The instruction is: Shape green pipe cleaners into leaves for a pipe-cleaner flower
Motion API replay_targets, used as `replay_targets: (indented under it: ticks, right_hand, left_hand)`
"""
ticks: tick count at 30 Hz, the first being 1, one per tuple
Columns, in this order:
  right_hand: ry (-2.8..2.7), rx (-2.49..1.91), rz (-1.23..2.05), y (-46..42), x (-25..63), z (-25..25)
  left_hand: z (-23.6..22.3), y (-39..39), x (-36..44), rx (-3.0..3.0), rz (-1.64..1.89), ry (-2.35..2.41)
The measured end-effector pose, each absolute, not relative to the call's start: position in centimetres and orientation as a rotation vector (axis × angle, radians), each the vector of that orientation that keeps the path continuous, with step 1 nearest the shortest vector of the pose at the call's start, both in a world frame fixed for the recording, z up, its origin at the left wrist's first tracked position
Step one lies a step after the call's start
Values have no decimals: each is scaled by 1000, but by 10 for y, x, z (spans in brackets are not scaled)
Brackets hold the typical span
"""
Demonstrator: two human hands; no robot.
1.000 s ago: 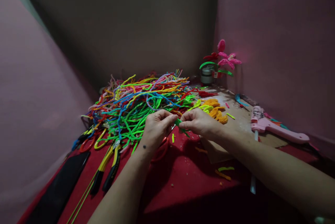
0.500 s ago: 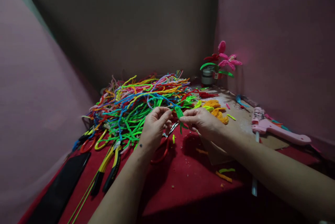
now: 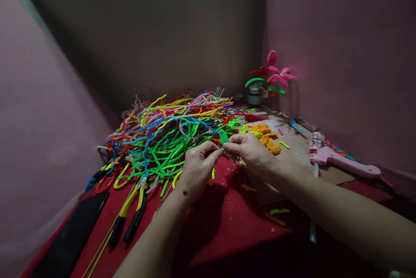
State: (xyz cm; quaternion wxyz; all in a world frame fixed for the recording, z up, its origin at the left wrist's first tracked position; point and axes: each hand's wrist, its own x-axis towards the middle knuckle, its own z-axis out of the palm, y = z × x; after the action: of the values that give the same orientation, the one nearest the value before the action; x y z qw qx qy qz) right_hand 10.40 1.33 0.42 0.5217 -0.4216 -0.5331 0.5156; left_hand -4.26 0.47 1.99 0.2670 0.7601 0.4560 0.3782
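Shaping, by the look of it, a green piece (image 3: 224, 136) held between both hands, in front of the pile (image 3: 175, 130) and above the table (image 3: 234, 243). Right hand (image 3: 232, 144) pinches its lower part from the side; left hand (image 3: 221, 149) has thumb and finger closed at its bottom end, apparently on a strand. Status: narrow leaf-like body looks formed, top end rounded; tails stick out below the fingers, so I'd call the bottom end unfinished. Elsewhere: orange loops (image 3: 271, 145) and yellow loops (image 3: 256, 134) lie bent to shape beyond the right hand, red piece (image 3: 256, 118) farther back, pink flower (image 3: 282, 76) standing assembled in the corner. Pile is mostly long, unworked stems. Glue gun (image 3: 344, 161) lies far right, pliers (image 3: 129, 204) left, neither in hand. Visibility: fingertips cover the join, so can't tell whether the strands are twisted or just held, nor how many. Yellow handle (image 3: 176, 178) beside the left wrist is mostly blocked; tool type unclear. Right forearm crosses the glue stick (image 3: 313, 231). Black slab (image 3: 71, 234) is cut off at the bottom edge. Light's dim; rear of the pile blurs together.
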Motion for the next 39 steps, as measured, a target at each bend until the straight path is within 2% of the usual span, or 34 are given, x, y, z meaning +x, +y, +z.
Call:
replay_targets:
  ticks: [5,8,10,13,17,22,27,34,39]
  right_hand:
    - [-1339,-1105,1117,10,102,7]
    - [-1322,-1095,1124,11,103,6]
    - [-1263,-1070,1126,15,104,5]
    - [-1119,-970,1180,21,106,3]
    - [-978,-811,1289,23,103,0]
    - [-970,-747,1277,17,98,-1]
    - [-1008,-847,1290,11,95,0]
    - [-1138,-998,1101,18,100,-4]
    - [-1243,-1077,956,29,110,-1]
  left_hand:
    - [18,-2,-45,2732,947,1382]
    - [18,1,-48,2854,853,1446]
    - [18,5,-51,2709,959,1519]
    - [16,11,-50,2173,1123,1484]
    - [12,11,-35,1437,1032,1031]
    - [8,6,-17,1039,1018,765]
    - [4,7,-17,917,960,700]
    - [-6,6,-14,972,768,712]
    - [13,-12,-19,1456,326,884]
